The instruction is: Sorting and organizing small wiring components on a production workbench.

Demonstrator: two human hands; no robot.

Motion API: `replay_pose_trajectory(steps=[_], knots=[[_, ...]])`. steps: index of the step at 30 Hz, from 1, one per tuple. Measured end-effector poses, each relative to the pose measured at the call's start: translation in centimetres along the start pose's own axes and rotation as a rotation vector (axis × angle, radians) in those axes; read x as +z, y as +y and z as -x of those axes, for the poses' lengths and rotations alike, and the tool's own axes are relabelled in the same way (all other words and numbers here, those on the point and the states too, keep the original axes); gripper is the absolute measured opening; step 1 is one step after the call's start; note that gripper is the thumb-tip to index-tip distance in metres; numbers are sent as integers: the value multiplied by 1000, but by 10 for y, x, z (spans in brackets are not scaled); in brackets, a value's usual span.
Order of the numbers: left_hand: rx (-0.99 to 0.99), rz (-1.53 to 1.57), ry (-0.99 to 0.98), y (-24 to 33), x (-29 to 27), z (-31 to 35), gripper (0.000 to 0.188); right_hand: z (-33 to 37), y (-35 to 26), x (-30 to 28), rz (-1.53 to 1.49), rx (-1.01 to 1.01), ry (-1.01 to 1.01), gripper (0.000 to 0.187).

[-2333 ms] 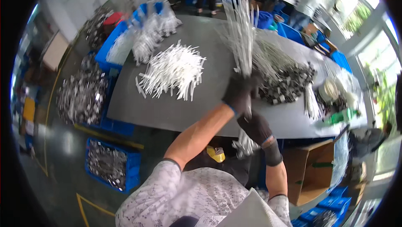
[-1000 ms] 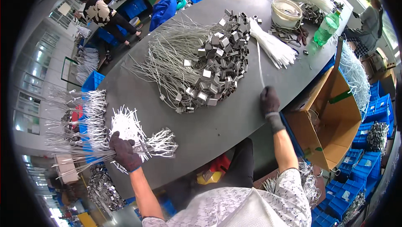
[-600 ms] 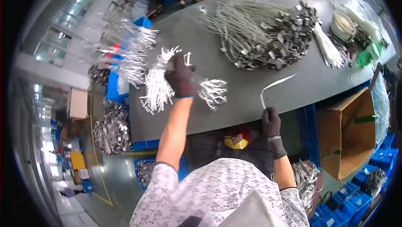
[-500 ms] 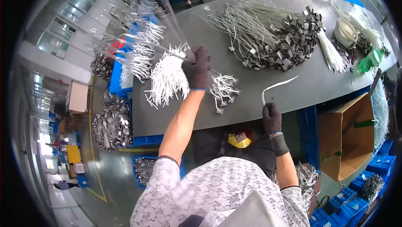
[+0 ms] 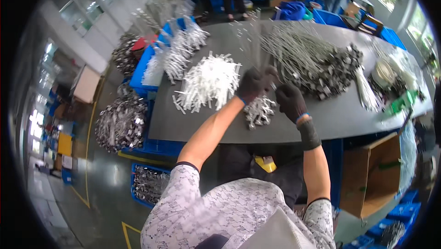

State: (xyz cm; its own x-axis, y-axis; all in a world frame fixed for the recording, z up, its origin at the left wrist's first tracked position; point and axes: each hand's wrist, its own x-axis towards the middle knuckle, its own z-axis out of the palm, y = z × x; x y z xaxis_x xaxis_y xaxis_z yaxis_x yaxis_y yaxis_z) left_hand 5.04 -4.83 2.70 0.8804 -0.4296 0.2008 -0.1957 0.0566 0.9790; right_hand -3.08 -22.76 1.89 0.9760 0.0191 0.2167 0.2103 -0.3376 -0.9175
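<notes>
My left hand (image 5: 258,83), in a dark glove, is closed around a bundle of thin cables (image 5: 258,42) that fans away over the table, blurred by motion. Close beside it, my gloved right hand (image 5: 290,102) is closed, its fingertips near the left fingers. Between the hands shows a bit of white strip (image 5: 274,85); the rest of it is hidden. Just under the hands lies a small cluster of white cable ends with connectors (image 5: 260,112). To the left is a big heap of white cable ends (image 5: 209,83).
Grey cables with dark metal connectors (image 5: 328,74) pile up on the right of the table (image 5: 202,127). Beyond them lie a white bundle (image 5: 365,88) and a green bottle (image 5: 402,103). Blue bins (image 5: 151,63) flank the left edge; a cardboard box (image 5: 370,175) stands low right. People are at the back.
My right hand has moved up and left from the table's front edge to meet the left hand, bringing the white strip. My left hand has shifted right with the cable bundle. The view has tilted.
</notes>
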Motion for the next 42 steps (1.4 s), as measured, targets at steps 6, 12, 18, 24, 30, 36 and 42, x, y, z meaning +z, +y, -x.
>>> replay_pose_trajectory(steps=[6,12,18,24,30,36,42], knots=[[-9,-287,-73,28,-10,13,35,47,-56,41,-550,315,28,16],[-301,-1089,-209,73,-9,12,75,72,-40,100,-133,-197,36,11],[-661,-229,-88,44,-11,20,46,82,-39,113,74,-262,299,21],[-653,-251,-181,57,1,28,46,84,-78,80,-876,377,168,24],[-236,-524,-204,52,1,31,31,81,-19,51,-775,399,139,31],[567,-1168,-369,27,-33,50,22,74,-24,15,-391,207,183,29],[364,-887,-69,15,-36,52,16,70,-33,1,-426,380,67,28]])
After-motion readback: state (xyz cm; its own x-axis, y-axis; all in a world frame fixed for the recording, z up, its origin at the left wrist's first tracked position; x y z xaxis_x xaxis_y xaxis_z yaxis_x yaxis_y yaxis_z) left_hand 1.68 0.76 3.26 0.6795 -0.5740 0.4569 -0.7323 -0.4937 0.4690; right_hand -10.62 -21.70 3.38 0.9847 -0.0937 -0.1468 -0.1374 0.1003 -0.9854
